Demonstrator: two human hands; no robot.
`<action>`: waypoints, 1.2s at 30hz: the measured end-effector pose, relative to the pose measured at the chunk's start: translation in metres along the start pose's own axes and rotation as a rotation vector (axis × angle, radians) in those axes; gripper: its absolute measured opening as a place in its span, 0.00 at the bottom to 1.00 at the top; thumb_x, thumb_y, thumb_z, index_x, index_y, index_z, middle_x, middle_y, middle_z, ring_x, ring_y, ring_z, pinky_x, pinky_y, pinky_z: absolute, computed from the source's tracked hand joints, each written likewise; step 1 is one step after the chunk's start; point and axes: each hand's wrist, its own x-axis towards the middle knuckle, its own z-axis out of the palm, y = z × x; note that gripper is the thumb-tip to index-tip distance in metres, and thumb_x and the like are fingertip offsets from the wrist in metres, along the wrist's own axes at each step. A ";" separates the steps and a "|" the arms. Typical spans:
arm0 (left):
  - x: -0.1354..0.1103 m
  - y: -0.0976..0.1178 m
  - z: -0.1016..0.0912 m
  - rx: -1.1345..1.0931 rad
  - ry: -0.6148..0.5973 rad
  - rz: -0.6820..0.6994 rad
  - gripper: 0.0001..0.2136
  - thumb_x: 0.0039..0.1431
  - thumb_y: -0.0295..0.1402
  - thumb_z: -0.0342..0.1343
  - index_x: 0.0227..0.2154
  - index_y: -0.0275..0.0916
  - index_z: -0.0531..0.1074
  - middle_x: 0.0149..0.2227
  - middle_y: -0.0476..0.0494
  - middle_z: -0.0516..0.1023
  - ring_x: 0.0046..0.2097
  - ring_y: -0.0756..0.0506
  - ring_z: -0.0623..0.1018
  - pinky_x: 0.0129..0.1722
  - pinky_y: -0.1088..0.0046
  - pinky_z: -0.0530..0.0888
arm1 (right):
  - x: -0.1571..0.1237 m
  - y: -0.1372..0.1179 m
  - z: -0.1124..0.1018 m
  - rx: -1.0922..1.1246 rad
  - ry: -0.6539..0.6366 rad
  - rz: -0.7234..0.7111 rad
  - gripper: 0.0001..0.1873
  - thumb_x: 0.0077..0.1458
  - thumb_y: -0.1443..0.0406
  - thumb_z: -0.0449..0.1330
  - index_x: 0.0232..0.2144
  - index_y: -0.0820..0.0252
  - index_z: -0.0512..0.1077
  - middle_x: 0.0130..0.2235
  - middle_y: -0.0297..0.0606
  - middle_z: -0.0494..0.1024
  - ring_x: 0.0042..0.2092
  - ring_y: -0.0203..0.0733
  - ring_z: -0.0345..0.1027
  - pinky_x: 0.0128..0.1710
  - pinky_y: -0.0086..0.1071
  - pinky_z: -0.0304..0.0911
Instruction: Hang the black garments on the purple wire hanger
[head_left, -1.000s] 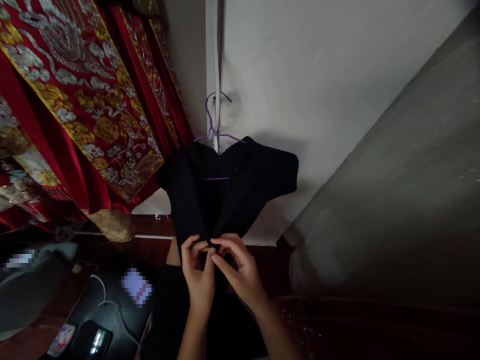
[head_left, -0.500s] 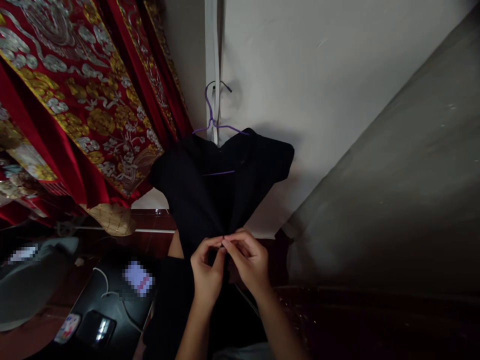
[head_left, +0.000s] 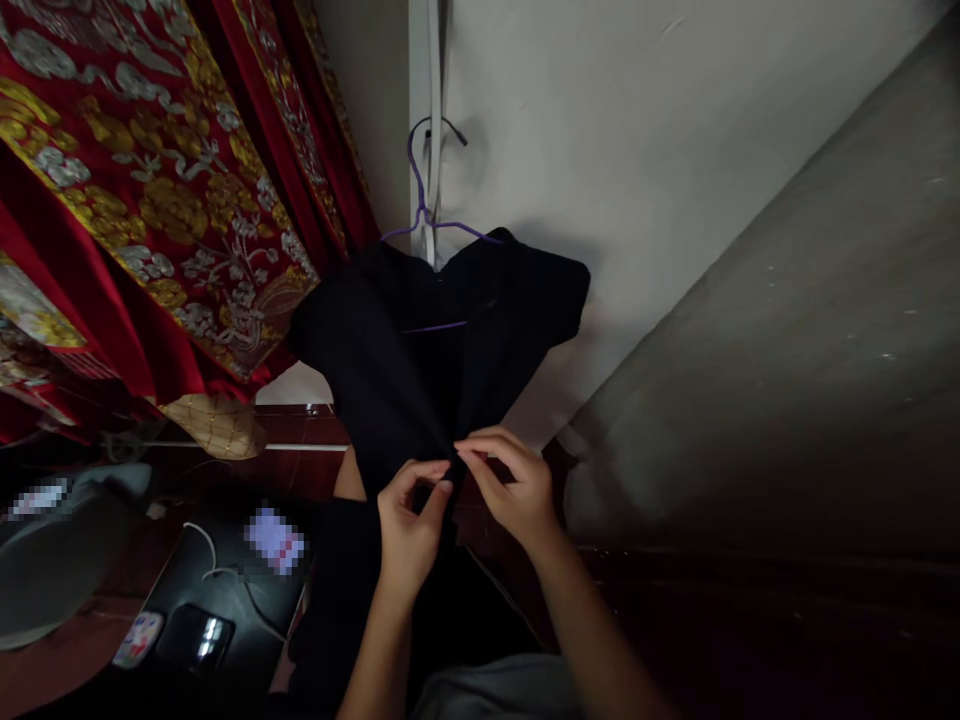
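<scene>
A black short-sleeved garment (head_left: 390, 370) hangs on a purple wire hanger (head_left: 420, 215) hooked on the white wall. My left hand (head_left: 409, 530) pinches the left front edge of the garment at its middle, fingers curled. Beside it, my right hand (head_left: 514, 485) pinches the right front edge, thumb and forefinger pressed together. The two hands almost touch where the front edges meet. What sits between the fingertips is too dark to make out.
Red cloth with gold and silver embroidery (head_left: 150, 180) hangs at the left. Below it lies a black case (head_left: 217, 610) with a white cable and a phone (head_left: 195, 640). A grey slanted surface (head_left: 787, 380) fills the right. Dark red floor lies beneath.
Both hands have moved up and slightly right along the garment's front. The view has dropped a little, so the hanger sits higher in the picture.
</scene>
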 end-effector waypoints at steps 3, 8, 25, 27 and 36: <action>0.003 0.002 0.000 -0.008 -0.002 0.023 0.06 0.60 0.29 0.63 0.39 0.36 0.81 0.38 0.42 0.81 0.42 0.45 0.79 0.46 0.72 0.74 | 0.043 0.004 -0.003 -0.044 -0.033 -0.197 0.08 0.63 0.74 0.61 0.38 0.57 0.77 0.35 0.37 0.79 0.38 0.38 0.75 0.37 0.31 0.71; 0.000 0.009 0.009 -0.024 -0.051 0.011 0.03 0.61 0.29 0.63 0.37 0.36 0.77 0.37 0.43 0.78 0.41 0.46 0.77 0.45 0.72 0.72 | 0.170 0.005 -0.011 -0.190 0.148 -0.398 0.07 0.66 0.67 0.60 0.33 0.56 0.75 0.35 0.38 0.79 0.38 0.42 0.74 0.40 0.38 0.71; 0.129 0.122 0.030 0.273 -0.040 0.744 0.12 0.72 0.39 0.56 0.54 0.43 0.73 0.38 0.45 0.76 0.39 0.46 0.76 0.43 0.70 0.73 | 0.197 -0.024 -0.050 -0.409 0.109 -0.457 0.08 0.69 0.62 0.55 0.40 0.54 0.74 0.39 0.41 0.76 0.45 0.48 0.73 0.48 0.45 0.72; 0.156 0.138 0.036 0.394 -0.110 0.801 0.11 0.73 0.40 0.55 0.50 0.42 0.75 0.37 0.45 0.77 0.38 0.46 0.77 0.42 0.70 0.73 | 0.193 -0.022 -0.048 -0.410 0.117 -0.431 0.08 0.70 0.62 0.55 0.40 0.54 0.74 0.39 0.41 0.76 0.43 0.46 0.73 0.46 0.43 0.73; 0.168 0.143 0.048 0.450 -0.082 0.773 0.12 0.71 0.36 0.56 0.31 0.38 0.72 0.27 0.48 0.75 0.30 0.49 0.74 0.33 0.75 0.69 | 0.182 0.016 -0.008 -0.247 0.270 -0.402 0.10 0.70 0.62 0.53 0.38 0.56 0.73 0.36 0.41 0.75 0.39 0.44 0.72 0.40 0.40 0.71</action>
